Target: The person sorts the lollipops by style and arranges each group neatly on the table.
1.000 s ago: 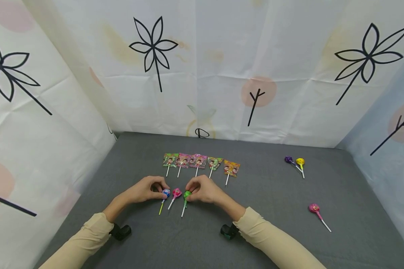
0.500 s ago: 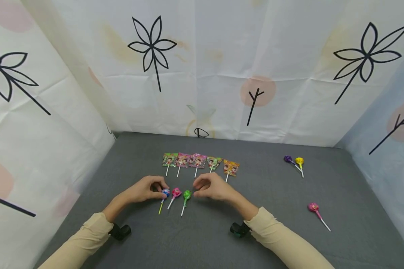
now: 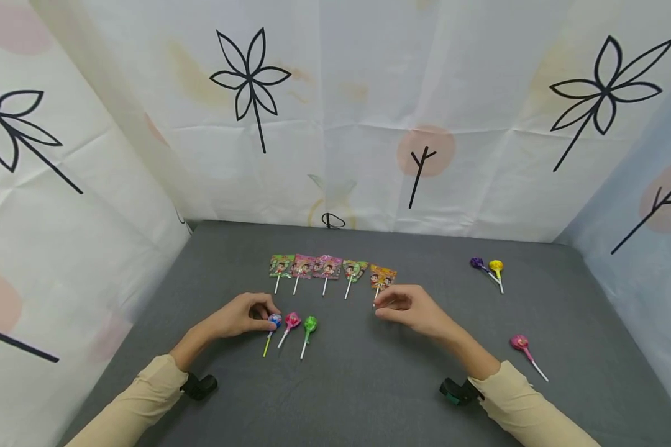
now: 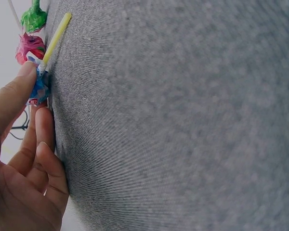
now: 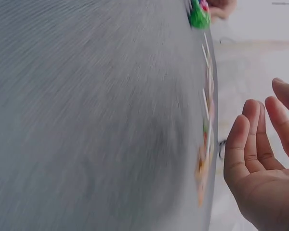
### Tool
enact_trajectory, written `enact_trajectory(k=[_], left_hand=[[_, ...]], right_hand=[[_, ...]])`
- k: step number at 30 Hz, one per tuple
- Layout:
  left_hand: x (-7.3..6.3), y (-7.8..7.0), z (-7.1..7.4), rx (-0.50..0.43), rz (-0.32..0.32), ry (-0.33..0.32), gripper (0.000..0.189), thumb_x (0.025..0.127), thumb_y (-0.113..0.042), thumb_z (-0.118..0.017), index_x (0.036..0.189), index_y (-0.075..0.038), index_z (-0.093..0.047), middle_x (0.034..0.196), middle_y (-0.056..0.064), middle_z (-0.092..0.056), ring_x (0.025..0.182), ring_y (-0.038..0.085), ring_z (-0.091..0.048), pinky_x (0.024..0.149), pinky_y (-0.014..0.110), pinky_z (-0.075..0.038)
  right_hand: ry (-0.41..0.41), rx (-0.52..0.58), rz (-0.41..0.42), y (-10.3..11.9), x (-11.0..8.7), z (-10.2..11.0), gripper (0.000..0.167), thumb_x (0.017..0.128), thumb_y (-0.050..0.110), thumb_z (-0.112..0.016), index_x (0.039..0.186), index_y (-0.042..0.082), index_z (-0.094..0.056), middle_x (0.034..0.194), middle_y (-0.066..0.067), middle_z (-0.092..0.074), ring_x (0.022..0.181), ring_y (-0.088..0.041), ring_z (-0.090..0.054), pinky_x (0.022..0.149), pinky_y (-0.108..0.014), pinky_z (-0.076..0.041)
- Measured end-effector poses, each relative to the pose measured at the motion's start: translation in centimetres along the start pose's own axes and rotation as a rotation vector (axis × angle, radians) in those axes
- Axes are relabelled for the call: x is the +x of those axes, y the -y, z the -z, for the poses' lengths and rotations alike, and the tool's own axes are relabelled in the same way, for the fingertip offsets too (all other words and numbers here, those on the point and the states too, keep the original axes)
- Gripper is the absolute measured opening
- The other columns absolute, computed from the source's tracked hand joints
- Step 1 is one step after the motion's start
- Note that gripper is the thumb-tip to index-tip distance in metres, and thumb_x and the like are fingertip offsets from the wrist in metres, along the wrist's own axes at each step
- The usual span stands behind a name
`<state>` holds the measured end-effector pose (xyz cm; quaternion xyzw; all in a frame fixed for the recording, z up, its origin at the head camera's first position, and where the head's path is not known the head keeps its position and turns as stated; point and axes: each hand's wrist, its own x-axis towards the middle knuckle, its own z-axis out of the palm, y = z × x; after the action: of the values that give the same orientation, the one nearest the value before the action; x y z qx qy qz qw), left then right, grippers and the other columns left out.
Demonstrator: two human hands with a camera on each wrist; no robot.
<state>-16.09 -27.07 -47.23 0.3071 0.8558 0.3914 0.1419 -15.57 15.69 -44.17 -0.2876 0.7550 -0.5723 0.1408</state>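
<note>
My left hand (image 3: 248, 315) pinches the head of a blue-wrapped lollipop (image 4: 40, 91) with a yellow stick, low at the grey tabletop. Just right of it lie a pink lollipop (image 3: 293, 320) and a green lollipop (image 3: 310, 325), both with white sticks toward me. My right hand (image 3: 410, 308) holds nothing; its fingers are loosely bent and apart in the right wrist view. In the head view it overlaps the stick of an orange-packet lollipop (image 3: 383, 275). That packet ends a row with a green packet (image 3: 281, 265), pink packets (image 3: 327, 266) and another green packet (image 3: 355, 269).
At the back right of the grey table (image 3: 425, 385), a purple lollipop (image 3: 476, 263) and a yellow lollipop (image 3: 496, 266) lie with their sticks meeting. A dark pink lollipop (image 3: 519, 342) lies nearer on the right. Patterned white cloth (image 3: 346, 112) encloses the table's back and sides.
My right hand has let go of the green lollipop and moved right, to the front of the orange packet. My left hand stays on the blue lollipop.
</note>
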Motion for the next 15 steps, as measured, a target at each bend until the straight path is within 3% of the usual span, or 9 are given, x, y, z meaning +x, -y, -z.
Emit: enact_trajectory(k=[4,9,15], left_hand=[[0.0,0.1,0.0,-0.008,0.001,-0.002,0.014,0.093,-0.021,-0.078,0.105,-0.017,-0.072,0.095,-0.006,-0.066,0.082,0.014,-0.062,0.071,0.030,-0.050],[-0.1,0.0,0.0,-0.011,0.004,-0.004,0.013,0.093,-0.021,-0.078,0.104,-0.018,-0.071,0.095,-0.006,-0.065,0.082,0.014,-0.062,0.071,0.030,-0.050],[-0.1,0.0,0.0,-0.006,-0.002,-0.007,0.013,0.093,-0.020,-0.079,0.104,-0.017,-0.071,0.096,-0.006,-0.066,0.083,0.013,-0.062,0.071,0.030,-0.050]], right_hand=[[-0.052,-0.021,-0.027,-0.3,-2.2,2.0,0.023,0.098,0.007,-0.070,0.114,-0.008,-0.067,0.106,-0.019,-0.069,0.093,-0.039,-0.068,0.076,-0.040,-0.056],[-0.110,-0.040,-0.063,-0.4,-4.9,4.3,0.025,0.099,0.007,-0.069,0.116,-0.010,-0.066,0.112,-0.030,-0.064,0.096,-0.032,-0.069,0.079,-0.035,-0.055],[-0.182,-0.062,-0.139,-0.6,-7.9,6.7,0.028,0.100,0.011,-0.069,0.118,-0.009,-0.065,0.114,-0.028,-0.064,0.098,-0.024,-0.069,0.079,-0.035,-0.055]])
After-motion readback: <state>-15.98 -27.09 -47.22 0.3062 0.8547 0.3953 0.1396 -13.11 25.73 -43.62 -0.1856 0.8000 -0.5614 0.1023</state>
